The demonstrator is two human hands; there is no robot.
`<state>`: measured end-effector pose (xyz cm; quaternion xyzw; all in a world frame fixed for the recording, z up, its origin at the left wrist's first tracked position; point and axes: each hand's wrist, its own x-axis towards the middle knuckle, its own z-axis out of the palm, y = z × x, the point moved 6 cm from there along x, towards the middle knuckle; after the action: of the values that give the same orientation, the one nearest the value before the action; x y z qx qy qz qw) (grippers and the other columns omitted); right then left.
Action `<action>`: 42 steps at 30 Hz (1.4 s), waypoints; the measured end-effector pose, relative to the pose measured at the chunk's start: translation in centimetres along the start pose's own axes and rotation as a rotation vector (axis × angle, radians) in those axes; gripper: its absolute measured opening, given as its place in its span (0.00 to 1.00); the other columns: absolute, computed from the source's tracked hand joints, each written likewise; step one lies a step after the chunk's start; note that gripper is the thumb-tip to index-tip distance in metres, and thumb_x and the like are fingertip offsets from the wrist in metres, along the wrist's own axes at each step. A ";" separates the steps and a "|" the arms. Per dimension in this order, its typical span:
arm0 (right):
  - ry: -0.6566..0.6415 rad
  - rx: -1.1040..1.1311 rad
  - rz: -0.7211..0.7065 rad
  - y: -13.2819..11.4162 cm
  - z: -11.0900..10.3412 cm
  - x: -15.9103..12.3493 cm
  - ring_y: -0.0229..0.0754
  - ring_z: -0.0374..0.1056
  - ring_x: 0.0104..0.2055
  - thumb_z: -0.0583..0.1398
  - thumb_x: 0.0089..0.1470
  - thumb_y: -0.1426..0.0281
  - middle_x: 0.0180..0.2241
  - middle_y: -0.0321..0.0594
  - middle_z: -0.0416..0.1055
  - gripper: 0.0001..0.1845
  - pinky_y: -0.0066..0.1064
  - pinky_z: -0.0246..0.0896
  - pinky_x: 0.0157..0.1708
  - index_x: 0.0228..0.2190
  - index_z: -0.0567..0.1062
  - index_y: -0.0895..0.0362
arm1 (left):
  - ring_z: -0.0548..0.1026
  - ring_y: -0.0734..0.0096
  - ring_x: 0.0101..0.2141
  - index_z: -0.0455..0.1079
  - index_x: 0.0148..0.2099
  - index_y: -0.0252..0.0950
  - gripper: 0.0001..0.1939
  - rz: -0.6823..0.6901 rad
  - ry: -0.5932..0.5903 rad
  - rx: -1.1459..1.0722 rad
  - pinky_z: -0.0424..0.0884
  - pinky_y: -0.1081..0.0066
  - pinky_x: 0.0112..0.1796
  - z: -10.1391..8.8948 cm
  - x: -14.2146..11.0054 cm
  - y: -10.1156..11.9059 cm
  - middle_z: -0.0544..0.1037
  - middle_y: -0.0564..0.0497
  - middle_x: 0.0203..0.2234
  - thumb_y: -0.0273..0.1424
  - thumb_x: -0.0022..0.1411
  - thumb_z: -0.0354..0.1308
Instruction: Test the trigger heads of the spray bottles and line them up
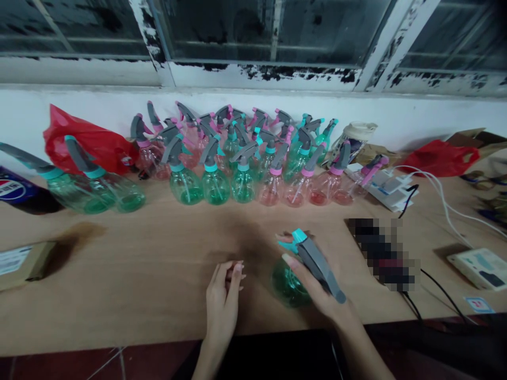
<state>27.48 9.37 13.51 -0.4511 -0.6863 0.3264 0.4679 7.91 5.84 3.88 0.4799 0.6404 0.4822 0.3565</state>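
My right hand (312, 285) grips a green spray bottle (289, 285) by its grey and teal trigger head (317, 261), fingers wrapped round the top, just above the wooden table (138, 264). My left hand (224, 295) rests on the table a little to the left, fingers curled loosely together with nothing visible in them. Behind both hands, several green and pink spray bottles (241, 158) stand packed in rows against the white wall.
Two green bottles (99, 184) lie at the left beside a red plastic bag (91, 140) and a dark soda bottle (18, 192). A cardboard box (21, 264) sits at the left edge. At the right are a power strip (390, 187), white and black cables, another red bag (439, 158) and a small box (479, 266).
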 end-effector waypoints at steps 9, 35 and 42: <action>-0.041 -0.070 -0.044 -0.3 0.1 0.0 0.46 0.65 0.56 0.57 0.57 0.68 0.52 0.39 0.70 0.26 0.38 0.63 0.54 0.57 0.62 0.48 | 0.77 0.65 0.33 0.69 0.43 0.37 0.16 0.006 -0.016 0.024 0.76 0.69 0.29 0.0 0.2 -0.1 0.75 0.46 0.38 0.43 0.65 0.51; -0.131 0.027 0.017 0.0 0.6 0.4 0.49 0.64 0.56 0.59 0.55 0.66 0.49 0.41 0.72 0.24 0.48 0.57 0.57 0.54 0.64 0.48 | 0.77 0.64 0.32 0.69 0.42 0.36 0.18 -0.027 -0.012 0.029 0.76 0.69 0.28 0.0 0.2 0.0 0.76 0.45 0.37 0.45 0.64 0.50; -0.112 0.033 0.001 -0.1 0.5 0.2 0.50 0.60 0.59 0.59 0.54 0.70 0.54 0.43 0.67 0.30 0.51 0.56 0.58 0.58 0.60 0.46 | 0.78 0.63 0.33 0.69 0.43 0.36 0.17 -0.025 -0.023 0.062 0.76 0.68 0.29 0.0 0.2 0.1 0.77 0.45 0.36 0.44 0.64 0.51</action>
<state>26.97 9.53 13.47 -0.4246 -0.7060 0.3625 0.4358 7.90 6.09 3.92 0.4881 0.6569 0.4519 0.3550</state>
